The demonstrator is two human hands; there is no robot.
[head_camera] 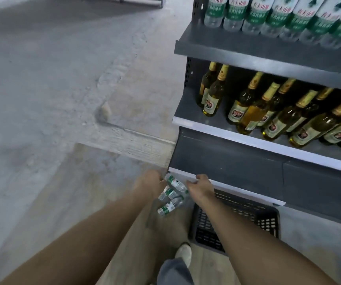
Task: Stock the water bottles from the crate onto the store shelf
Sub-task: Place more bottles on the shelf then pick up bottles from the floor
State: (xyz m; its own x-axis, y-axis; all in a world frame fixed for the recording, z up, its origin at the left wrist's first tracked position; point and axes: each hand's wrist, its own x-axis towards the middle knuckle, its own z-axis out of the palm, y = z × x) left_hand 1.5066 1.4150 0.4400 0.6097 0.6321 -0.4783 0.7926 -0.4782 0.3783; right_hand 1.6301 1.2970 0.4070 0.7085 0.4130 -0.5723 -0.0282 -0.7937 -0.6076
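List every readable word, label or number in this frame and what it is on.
Water bottles on the top shelf: green labels with large white characters, too blurred to read.
Amber glass bottles: labels too small to read.
Water bottles between the hands: labels illegible.

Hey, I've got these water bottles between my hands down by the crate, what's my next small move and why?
Probably lift the water bottles straight up toward the top shelf. Your left hand and right hand bracket them just left of the black crate, and the matching green-label bottles stand only up there; the middle shelf holds amber bottles.
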